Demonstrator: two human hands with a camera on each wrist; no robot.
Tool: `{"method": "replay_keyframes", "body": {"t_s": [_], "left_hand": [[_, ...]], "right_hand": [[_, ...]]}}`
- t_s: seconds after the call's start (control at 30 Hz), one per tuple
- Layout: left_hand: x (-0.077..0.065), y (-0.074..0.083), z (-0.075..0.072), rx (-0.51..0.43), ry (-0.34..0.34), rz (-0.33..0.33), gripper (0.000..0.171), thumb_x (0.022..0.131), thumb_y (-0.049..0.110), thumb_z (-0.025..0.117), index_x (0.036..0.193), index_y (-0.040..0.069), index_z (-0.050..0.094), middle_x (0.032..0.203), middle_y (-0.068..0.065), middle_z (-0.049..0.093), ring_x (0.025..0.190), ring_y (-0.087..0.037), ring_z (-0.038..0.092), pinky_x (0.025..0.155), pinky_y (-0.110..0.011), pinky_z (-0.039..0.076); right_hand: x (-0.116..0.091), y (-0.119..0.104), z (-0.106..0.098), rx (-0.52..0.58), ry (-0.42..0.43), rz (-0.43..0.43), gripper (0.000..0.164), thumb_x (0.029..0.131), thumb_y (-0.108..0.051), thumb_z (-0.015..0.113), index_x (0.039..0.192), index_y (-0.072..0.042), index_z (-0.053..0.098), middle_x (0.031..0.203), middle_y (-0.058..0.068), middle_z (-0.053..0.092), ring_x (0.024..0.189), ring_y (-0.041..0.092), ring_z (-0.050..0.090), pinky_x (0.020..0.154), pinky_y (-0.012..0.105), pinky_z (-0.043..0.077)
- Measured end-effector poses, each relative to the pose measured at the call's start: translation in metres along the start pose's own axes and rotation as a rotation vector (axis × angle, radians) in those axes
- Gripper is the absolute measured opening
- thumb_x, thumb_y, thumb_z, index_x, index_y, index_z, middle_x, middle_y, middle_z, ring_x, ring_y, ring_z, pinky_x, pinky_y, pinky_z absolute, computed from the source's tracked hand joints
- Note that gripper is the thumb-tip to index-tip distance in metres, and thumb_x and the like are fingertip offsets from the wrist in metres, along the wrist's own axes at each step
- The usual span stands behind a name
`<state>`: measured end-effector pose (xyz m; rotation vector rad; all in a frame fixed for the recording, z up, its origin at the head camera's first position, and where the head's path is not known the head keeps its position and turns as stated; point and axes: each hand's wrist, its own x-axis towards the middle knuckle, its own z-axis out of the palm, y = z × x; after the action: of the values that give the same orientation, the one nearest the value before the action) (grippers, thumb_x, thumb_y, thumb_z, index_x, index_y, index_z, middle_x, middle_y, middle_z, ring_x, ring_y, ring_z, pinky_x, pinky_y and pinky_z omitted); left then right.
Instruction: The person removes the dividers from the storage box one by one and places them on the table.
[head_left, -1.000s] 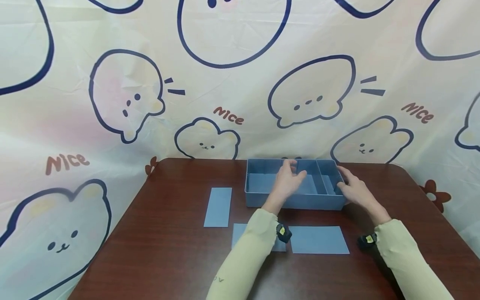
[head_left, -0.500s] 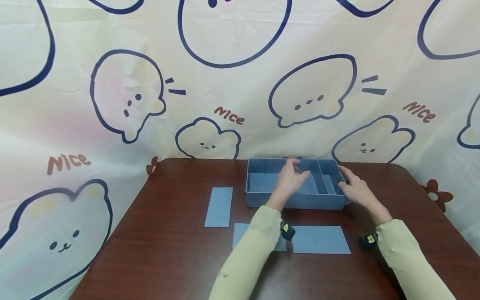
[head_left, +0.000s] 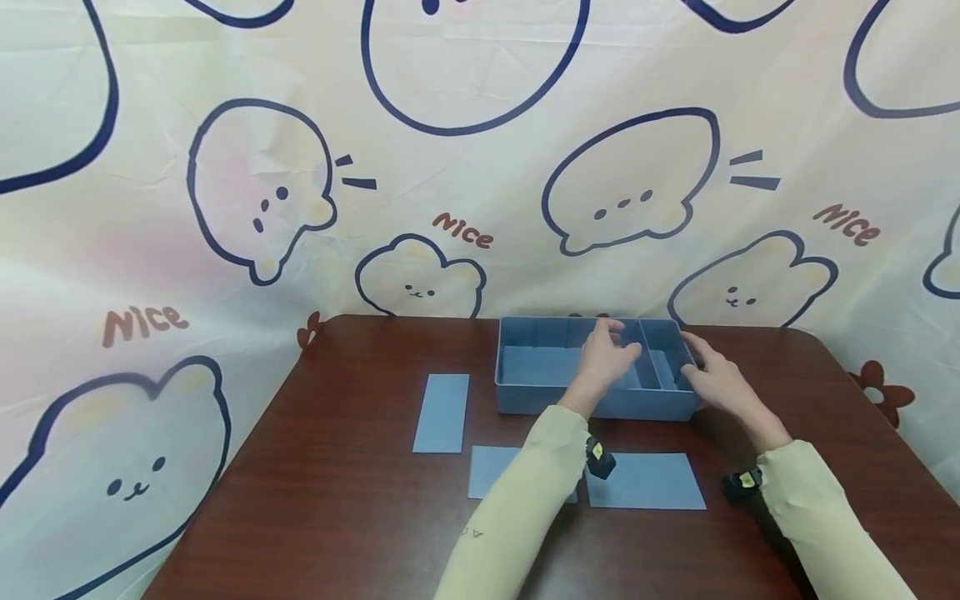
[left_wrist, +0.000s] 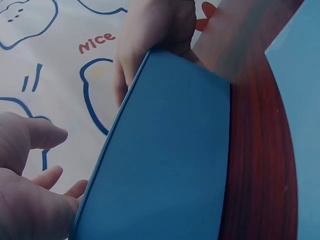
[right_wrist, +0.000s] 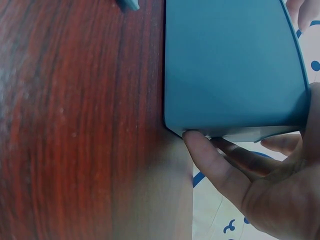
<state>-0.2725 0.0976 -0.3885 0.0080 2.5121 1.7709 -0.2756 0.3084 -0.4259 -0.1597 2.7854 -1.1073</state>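
A blue rectangular box (head_left: 596, 402) with an open top stands toward the back right of the brown table. A divider (head_left: 650, 354) sets off a small compartment at its right end. My left hand (head_left: 607, 365) hovers over the box's middle, thumb and fingers spread apart. In the left wrist view its fingertips (left_wrist: 47, 135) show beyond the box's front wall, with nothing seen between them. My right hand (head_left: 723, 383) grips the right end wall, thumb at the rim. Its fingers (right_wrist: 215, 165) press the outside of that wall in the right wrist view.
Three flat light-blue rectangular pieces lie on the table (head_left: 337, 517): an upright piece (head_left: 441, 412) left of the box, a partly hidden piece (head_left: 491, 468) under the left forearm, and a wide piece (head_left: 652, 482) in front. A patterned cloth (head_left: 442, 179) hangs behind.
My left hand has shifted right over the box. The right hand keeps its place at the right end, and the flat pieces lie as before.
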Motion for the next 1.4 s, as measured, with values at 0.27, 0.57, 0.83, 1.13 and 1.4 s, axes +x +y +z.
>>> {"method": "replay_keyframes", "body": {"t_s": [0.27,0.57,0.83,1.13,1.4], "left_hand": [[-0.001,0.006,0.014,-0.010,0.030,-0.022,0.035,0.090,0.025,0.069,0.123,0.024,0.057,0.126,-0.001,0.061,0.112,-0.017,0.061,0.090,-0.036,0.052],[0.000,0.011,0.017,0.024,0.020,-0.049,0.035,0.092,0.026,0.068,0.125,0.024,0.056,0.126,-0.002,0.061,0.110,-0.019,0.060,0.089,-0.037,0.053],[0.002,0.012,0.021,0.042,-0.024,-0.074,0.039,0.092,0.027,0.068,0.129,0.023,0.056,0.129,-0.002,0.060,0.110,-0.019,0.060,0.089,-0.038,0.053],[0.003,0.011,0.028,0.045,-0.038,-0.106,0.044,0.091,0.027,0.069,0.131,0.022,0.052,0.128,-0.003,0.057,0.106,-0.019,0.060,0.087,-0.038,0.054],[0.002,0.013,0.031,0.066,-0.063,-0.112,0.050,0.091,0.027,0.069,0.136,0.021,0.048,0.129,-0.004,0.058,0.098,-0.019,0.064,0.083,-0.037,0.055]], "right_hand": [[0.000,0.000,0.000,0.002,0.000,0.007,0.066,0.101,-0.017,0.036,0.159,-0.013,0.004,0.155,0.036,0.018,0.124,0.062,0.042,0.069,0.048,0.059],[0.000,-0.002,0.000,0.002,0.000,0.003,0.065,0.102,-0.018,0.036,0.159,-0.013,0.004,0.155,0.037,0.019,0.124,0.062,0.042,0.069,0.049,0.059],[0.000,0.001,0.002,0.009,-0.006,0.003,0.066,0.102,-0.018,0.036,0.159,-0.013,0.004,0.154,0.037,0.021,0.121,0.059,0.047,0.066,0.045,0.059],[0.001,0.001,0.002,0.004,-0.003,-0.010,0.065,0.102,-0.018,0.036,0.159,-0.013,0.005,0.154,0.036,0.021,0.118,0.058,0.050,0.064,0.044,0.059],[0.000,0.000,-0.001,-0.013,0.008,-0.015,0.064,0.102,-0.019,0.035,0.159,-0.012,0.005,0.152,0.038,0.023,0.117,0.058,0.051,0.064,0.043,0.059]]}}
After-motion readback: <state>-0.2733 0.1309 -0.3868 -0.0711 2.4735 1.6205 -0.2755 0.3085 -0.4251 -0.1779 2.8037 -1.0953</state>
